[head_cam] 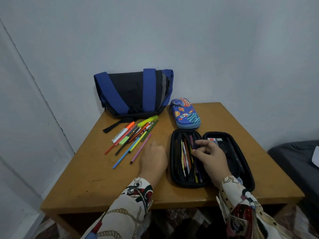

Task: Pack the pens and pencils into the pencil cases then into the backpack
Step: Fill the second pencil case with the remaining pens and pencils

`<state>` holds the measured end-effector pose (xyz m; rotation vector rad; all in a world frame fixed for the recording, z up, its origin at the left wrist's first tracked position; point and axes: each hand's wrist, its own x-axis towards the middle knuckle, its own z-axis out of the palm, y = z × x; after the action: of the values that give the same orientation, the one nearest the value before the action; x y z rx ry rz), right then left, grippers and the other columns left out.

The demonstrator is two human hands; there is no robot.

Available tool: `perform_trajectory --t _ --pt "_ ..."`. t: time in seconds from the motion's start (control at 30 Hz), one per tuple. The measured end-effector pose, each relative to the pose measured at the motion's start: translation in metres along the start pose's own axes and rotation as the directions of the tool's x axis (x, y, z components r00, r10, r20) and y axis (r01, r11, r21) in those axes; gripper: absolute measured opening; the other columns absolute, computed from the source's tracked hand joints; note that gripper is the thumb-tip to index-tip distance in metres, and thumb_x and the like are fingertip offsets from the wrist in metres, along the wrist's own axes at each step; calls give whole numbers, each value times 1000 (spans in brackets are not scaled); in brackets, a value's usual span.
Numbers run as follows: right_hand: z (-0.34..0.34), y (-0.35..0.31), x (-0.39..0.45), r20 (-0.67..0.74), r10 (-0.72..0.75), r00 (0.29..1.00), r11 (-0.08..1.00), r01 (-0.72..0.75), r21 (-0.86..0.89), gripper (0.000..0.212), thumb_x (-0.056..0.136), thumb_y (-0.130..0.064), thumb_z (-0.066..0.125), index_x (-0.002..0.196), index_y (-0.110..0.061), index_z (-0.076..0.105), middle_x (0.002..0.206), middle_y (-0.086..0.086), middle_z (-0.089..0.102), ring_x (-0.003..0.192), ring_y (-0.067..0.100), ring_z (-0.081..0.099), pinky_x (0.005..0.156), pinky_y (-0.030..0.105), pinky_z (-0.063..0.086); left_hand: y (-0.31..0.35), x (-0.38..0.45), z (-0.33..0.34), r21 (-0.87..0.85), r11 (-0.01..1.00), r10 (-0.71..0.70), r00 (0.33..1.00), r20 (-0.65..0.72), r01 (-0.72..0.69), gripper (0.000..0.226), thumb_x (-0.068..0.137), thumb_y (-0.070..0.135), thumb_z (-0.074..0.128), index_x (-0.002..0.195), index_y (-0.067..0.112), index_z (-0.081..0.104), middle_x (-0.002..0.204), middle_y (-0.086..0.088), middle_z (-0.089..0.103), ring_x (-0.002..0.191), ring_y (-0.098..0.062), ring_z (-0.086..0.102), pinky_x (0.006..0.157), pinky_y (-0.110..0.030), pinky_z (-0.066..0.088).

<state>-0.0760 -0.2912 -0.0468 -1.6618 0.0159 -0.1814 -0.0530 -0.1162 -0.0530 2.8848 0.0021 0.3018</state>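
A black pencil case point(241, 163) lies open at the table's front right, with several pens and pencils point(187, 157) in its left half. My right hand point(212, 156) hovers over that half, with thumb and forefinger pinching a dark pen point(194, 144) inside the case. My left hand point(152, 158) rests low over the table just left of the case, fingers stretched toward a pink pencil point(140, 148). A loose pile of pens, markers and pencils point(133, 135) lies at mid-left. A closed blue patterned pencil case point(185, 112) sits behind the black one. The blue and black backpack point(133, 94) leans against the wall.
The wooden table point(96, 178) stands in a corner, with walls behind and to the left. A green eraser point(124, 140) lies among the pens. The backpack's black strap point(112, 126) trails onto the table. A dark seat point(296, 157) stands at the right.
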Motion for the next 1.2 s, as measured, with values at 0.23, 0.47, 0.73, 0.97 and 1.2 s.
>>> perform_trajectory --t 0.23,0.47,0.73,0.97,1.2 --pt "0 0 0 2 2 1000 1000 -2 4 22 86 -7 69 104 -18 63 66 0 58 65 10 62 70 23 47 -19 5 0 166 982 -58 979 -197 92 30 95 17 51 125 15 55 127 -9 48 115 -25 43 94 -35 44" --pt "0 0 0 -3 7 1000 1000 -7 8 22 85 -7 69 104 -19 63 66 -1 59 64 8 62 69 24 49 -39 12 -2 128 981 -128 981 -148 148 27 98 11 45 121 11 58 113 -9 56 103 -23 54 83 -32 48" --pt "0 -2 -1 -2 8 1000 1000 -8 14 22 85 -6 69 102 -18 63 64 -2 59 61 7 62 64 20 48 10 -1 -34 -340 940 -53 996 -78 24 32 97 20 50 127 21 60 114 0 57 83 -10 59 73 -31 56" --pt "1 -1 -1 -6 -15 1000 1000 15 3 23 85 -5 68 102 -18 63 66 0 60 64 9 60 64 21 49 60 -24 -32 -276 957 98 995 -1 -94 27 99 22 45 118 14 62 113 -4 50 91 -18 55 77 -33 54" --pt "1 0 0 -9 -14 1000 1000 14 14 23 84 -5 69 103 -18 63 69 3 61 70 15 62 68 25 50 60 -9 -20 -200 976 92 996 5 -89 21 98 19 50 116 12 59 113 -7 51 94 -22 56 78 -37 53"
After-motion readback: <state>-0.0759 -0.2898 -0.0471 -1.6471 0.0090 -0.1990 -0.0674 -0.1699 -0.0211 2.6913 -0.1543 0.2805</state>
